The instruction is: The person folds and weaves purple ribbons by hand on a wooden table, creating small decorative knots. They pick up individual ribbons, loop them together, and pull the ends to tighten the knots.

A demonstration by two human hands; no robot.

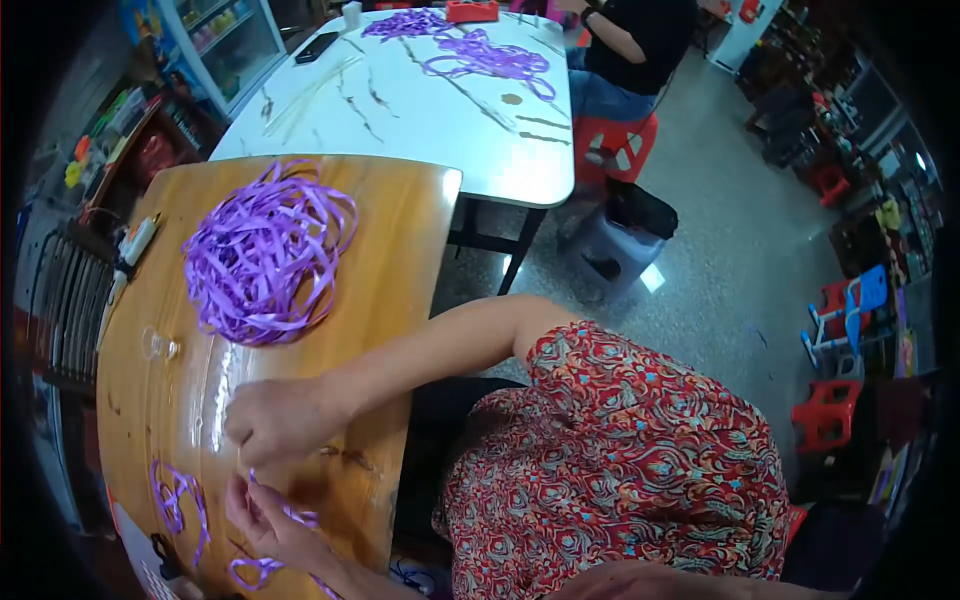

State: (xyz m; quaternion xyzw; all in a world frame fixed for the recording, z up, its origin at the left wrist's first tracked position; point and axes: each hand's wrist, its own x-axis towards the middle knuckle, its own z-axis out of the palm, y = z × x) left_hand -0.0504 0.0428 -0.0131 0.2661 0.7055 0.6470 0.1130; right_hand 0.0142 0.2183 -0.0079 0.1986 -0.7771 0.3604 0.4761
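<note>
My right hand is closed just above the brown wooden table, its fingers curled together over whatever they pinch. Right below it, my left hand pinches a narrow purple ribbon, a bit of which pokes up between thumb and fingers. The ribbon's other end trails past the wrist in a loop on the wood. A loose piece of purple ribbon lies to the left of that hand. Beyond my right hand sits a big tangled heap of shiny purple ribbon.
On the wooden table lie a white glue gun and a small clear object. A white marbled table adjoins, holding more ribbon, a black phone and a red box. Another person sits there.
</note>
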